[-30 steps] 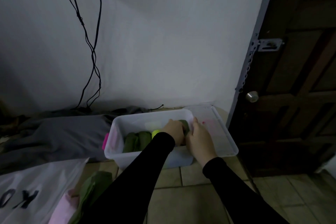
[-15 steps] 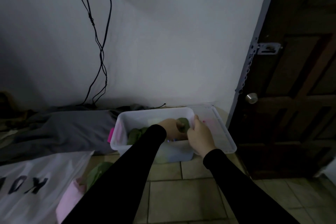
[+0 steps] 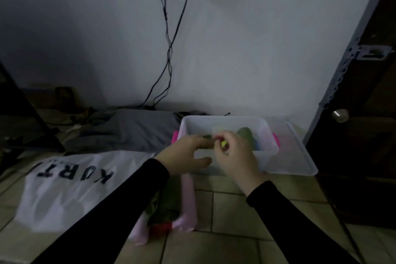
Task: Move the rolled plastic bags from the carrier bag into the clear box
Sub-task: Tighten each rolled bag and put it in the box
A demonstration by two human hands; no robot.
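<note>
Both hands now nearer the clear box (image 3: 225,123) rim, on tiled floor (image 3: 231,216); grip states unclear.

Both hands blur over the box (image 3: 263,133): the right hand (image 3: 234,152) pinches something yellow-green, too smeared to name. The left hand (image 3: 186,155) covers the near wall and whatever lies beneath. The left sleeve (image 3: 102,210) hides part of the carrier bag (image 3: 64,188), its lettering partly unreadable.
</note>
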